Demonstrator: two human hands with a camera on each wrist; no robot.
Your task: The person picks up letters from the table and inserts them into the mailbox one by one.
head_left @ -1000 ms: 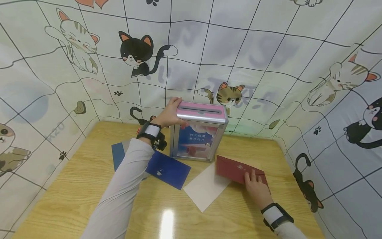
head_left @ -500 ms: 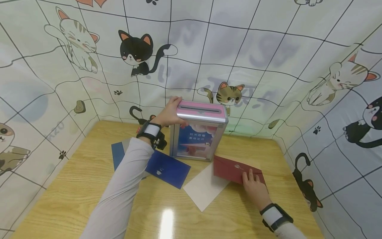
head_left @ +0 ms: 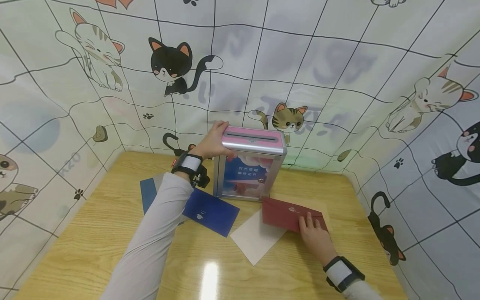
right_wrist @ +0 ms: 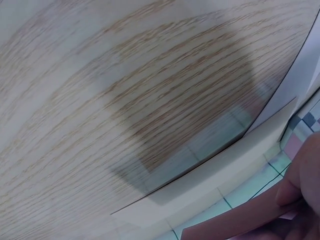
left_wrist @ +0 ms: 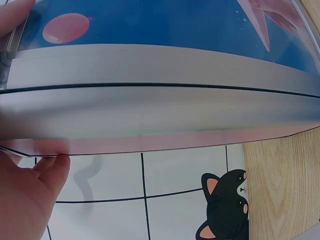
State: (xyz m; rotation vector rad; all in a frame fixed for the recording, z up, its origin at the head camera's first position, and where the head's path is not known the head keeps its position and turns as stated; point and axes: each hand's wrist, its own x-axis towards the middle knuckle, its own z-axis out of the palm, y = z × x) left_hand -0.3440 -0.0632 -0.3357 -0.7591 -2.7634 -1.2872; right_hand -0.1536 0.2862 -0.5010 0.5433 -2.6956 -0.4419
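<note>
A slotted letter box (head_left: 247,166) with a pink top, silver frame and blue picture front stands upright at the back of the table. My left hand (head_left: 213,142) grips its upper left side; in the left wrist view the thumb (left_wrist: 12,14) lies on the front and fingertips (left_wrist: 56,172) on the far side of the top. My right hand (head_left: 316,237) pinches a dark red envelope (head_left: 281,212) near its right end, fingers on top. In the right wrist view the thumb (right_wrist: 295,182) presses on this tilted envelope. Behind it, a cream envelope (right_wrist: 215,172) lies on the table.
A white envelope (head_left: 255,243) lies partly beneath the red one. Left of the box are a dark blue envelope (head_left: 211,212), a lighter blue envelope (head_left: 148,191) and a grey one (head_left: 159,180), partly behind my left forearm. A cat-print sheet (head_left: 240,62) surrounds the table (head_left: 93,233).
My right hand has moved left with the red envelope, bringing its left end up to the box's lower right corner. A cream edge now shows behind it. My left hand stays on the box.
</note>
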